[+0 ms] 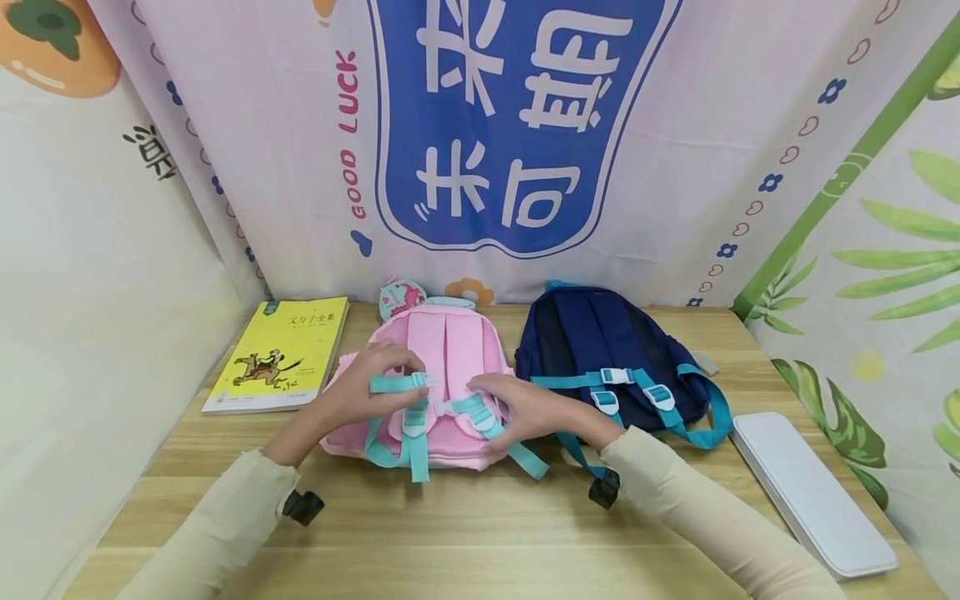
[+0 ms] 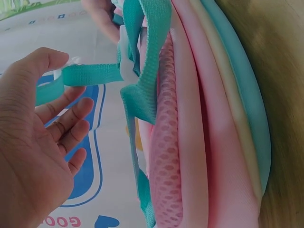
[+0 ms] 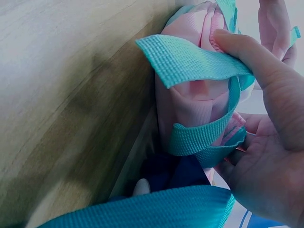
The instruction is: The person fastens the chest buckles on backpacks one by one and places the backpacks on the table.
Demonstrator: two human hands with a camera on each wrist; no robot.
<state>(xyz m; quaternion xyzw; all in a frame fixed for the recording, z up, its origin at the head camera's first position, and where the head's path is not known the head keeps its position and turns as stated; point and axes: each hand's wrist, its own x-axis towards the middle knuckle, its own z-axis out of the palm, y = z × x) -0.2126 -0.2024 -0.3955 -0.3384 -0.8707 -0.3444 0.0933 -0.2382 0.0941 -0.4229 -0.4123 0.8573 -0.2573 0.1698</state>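
A pink backpack (image 1: 450, 333) with teal straps lies on the table, its strap side up. My left hand (image 1: 375, 379) pinches a short teal strap (image 2: 92, 75) by its pale buckle, between thumb and index finger, lifted off the bag. In the left wrist view the other fingers are loosely bent. My right hand (image 1: 536, 408) is at the bag's right side, thumb and fingers apart around the right shoulder strap's white adjuster (image 1: 482, 417). Teal webbing (image 3: 194, 61) passes by the right thumb in the right wrist view; the fingertips are partly hidden there.
A navy backpack (image 1: 585, 333) with blue straps lies close to the right, under my right forearm. A yellow book (image 1: 281, 354) is at the left. A white flat case (image 1: 813, 492) lies at the right edge. A printed cloth (image 1: 300, 167) hangs behind the table.
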